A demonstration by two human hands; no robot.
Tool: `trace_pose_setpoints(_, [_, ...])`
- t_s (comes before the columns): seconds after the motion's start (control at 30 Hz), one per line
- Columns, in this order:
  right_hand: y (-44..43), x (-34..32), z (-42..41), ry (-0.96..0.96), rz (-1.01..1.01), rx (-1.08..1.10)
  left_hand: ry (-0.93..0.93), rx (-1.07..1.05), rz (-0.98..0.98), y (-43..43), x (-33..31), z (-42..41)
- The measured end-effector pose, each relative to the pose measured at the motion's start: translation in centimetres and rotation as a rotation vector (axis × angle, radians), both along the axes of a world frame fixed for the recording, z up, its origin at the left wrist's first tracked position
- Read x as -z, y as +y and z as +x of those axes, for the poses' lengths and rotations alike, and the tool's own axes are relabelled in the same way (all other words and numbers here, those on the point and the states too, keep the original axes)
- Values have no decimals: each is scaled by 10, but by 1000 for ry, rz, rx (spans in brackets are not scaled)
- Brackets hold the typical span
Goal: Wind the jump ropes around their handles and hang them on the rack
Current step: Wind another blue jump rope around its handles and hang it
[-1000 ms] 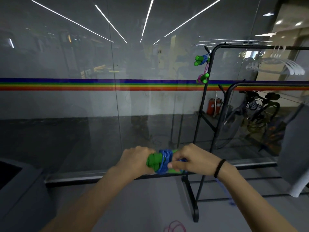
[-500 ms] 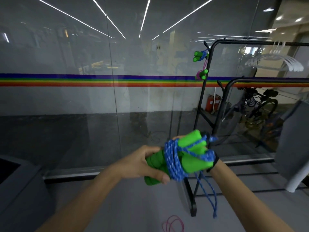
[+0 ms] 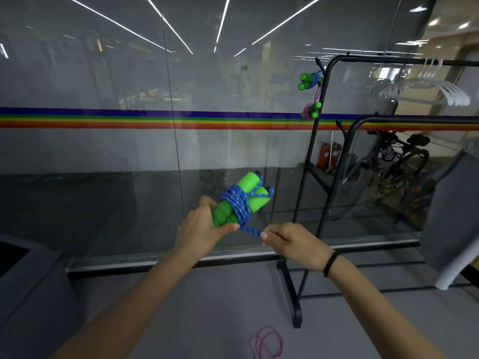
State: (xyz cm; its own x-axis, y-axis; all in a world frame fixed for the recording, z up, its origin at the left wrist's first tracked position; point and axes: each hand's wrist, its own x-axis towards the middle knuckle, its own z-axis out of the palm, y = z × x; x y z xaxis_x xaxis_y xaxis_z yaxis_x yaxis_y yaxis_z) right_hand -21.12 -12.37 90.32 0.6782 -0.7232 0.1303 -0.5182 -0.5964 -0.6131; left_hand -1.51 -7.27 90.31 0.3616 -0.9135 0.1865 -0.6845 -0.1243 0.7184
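Head view: two green foam handles (image 3: pixel 246 200) lie side by side, bound at the middle by many turns of blue rope (image 3: pixel 237 203), tilted up toward the far right. The left hand (image 3: pixel 199 233) grips their lower ends with fingers closed. The right hand (image 3: pixel 293 243) pinches the rope's free end, drawn taut just right of the bundle. Two wound ropes (image 3: pixel 309 95) hang on the black rack (image 3: pixel 321 141) at far right; a pink rope (image 3: pixel 265 342) lies on the near floor. Half a second ago the right hand was behind the bundle, loose rope dangling; now it has come forward and pulled that slack tight.
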Motion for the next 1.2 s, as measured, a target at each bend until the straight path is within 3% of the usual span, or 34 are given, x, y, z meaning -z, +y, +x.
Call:
trace_pose_setpoints(0.17, [6, -13, 4, 328, -217, -60, -630, 136, 188, 3, -2, -10])
trace_pose_setpoints(0.3, [9, -29, 8, 438, -334, -123, -849, 385, 285, 3, -5, -16])
trace_pose_setpoints(0.37, [6, -40, 8, 408, -326, -187, -859, 556, 346, 6, -5, -17])
trace_pose_setpoints(0.5, [-13, -51, 3, 215, -99, -295, -450, 877, 342, 12, 0, -11])
trace_pose_setpoints(0.63, [-22, -44, -9, -110, 220, -313, 115, 933, 240, 26, -11, -9])
trace_pose_setpoints(0.73, [-19, -29, -11, -380, 437, -61, 495, 942, 110, 30, -13, -17])
trace_pose_setpoints(0.87, [-16, -14, 7, -497, 352, -168, 1022, 785, 9, 28, -8, -28])
trace_pose_setpoints(1.03, [-14, -9, 11, -451, 289, -21, 1220, 438, -6, 27, -11, -37])
trace_pose_setpoints(1.2, [-2, -17, 18, -163, -167, 135, 1138, 235, -21, 25, -16, -43])
